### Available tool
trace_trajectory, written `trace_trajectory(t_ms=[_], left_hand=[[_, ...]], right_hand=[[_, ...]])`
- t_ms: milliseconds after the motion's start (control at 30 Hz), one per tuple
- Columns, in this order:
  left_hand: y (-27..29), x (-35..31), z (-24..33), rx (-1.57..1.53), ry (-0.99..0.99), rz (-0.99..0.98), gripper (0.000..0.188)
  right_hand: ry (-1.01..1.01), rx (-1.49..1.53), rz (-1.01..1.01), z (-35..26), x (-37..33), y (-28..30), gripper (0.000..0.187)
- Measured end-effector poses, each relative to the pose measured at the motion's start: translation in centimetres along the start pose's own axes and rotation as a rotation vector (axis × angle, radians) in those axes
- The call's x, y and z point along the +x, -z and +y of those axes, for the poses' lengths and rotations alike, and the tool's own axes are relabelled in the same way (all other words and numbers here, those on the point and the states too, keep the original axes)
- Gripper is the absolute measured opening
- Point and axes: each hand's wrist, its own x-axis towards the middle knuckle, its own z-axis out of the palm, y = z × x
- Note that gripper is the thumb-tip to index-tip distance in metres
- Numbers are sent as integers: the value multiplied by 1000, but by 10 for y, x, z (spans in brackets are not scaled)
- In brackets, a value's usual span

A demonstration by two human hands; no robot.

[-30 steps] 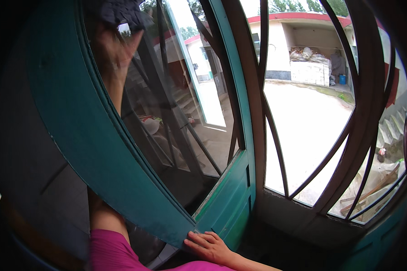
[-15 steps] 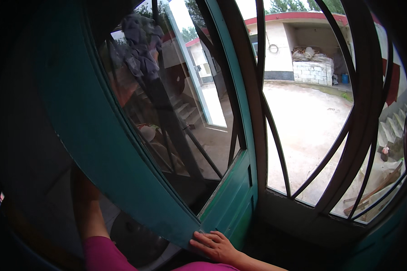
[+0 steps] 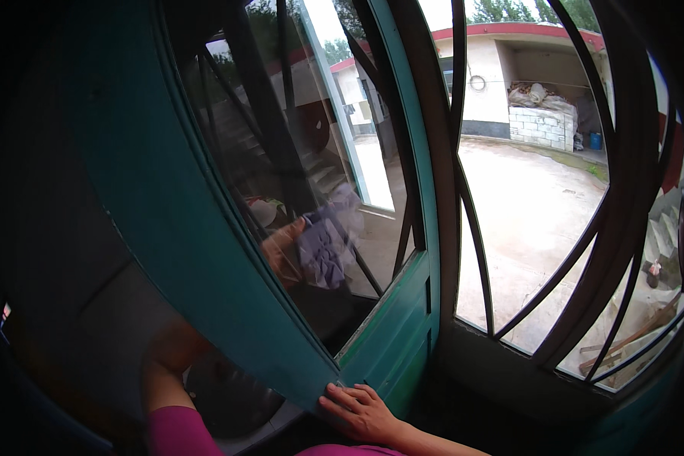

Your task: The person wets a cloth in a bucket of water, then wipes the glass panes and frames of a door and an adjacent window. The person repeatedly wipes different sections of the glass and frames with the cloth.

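A teal door (image 3: 228, 266) with a glass pane (image 3: 273, 159) stands ajar in front of me. My left arm reaches behind its edge. Through the glass, my left hand (image 3: 283, 245) shows, closed on a crumpled lilac-grey cloth (image 3: 328, 247). The cloth lies against or close to the far side of the pane, low down and slightly blurred. My right hand (image 3: 361, 410) grips the door's near edge at the bottom of the view. Its fingers bend over the edge, and the thumb is hidden.
To the right stands a dark-framed panel with curved bars (image 3: 543, 304). Beyond it lie a bright concrete yard (image 3: 524, 220), a low white block wall (image 3: 539, 128), a blue bucket (image 3: 596, 141) and steps (image 3: 661, 235). A dark round object (image 3: 232, 395) sits under my left arm.
My left hand has brought the cloth from the top of the pane down to its lower part. The right hand stays on the door edge. The view has shifted slightly.
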Motion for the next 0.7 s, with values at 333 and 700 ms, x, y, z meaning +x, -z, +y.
trace_trajectory(t_ms=[333, 700], left_hand=[[3, -10, 1, 7, -59, 204, 51], [52, -14, 54, 64, -132, 237, 55]], right_hand=[[73, 51, -94, -14, -1, -9, 75], [35, -10, -60, -1, -4, -7, 74]])
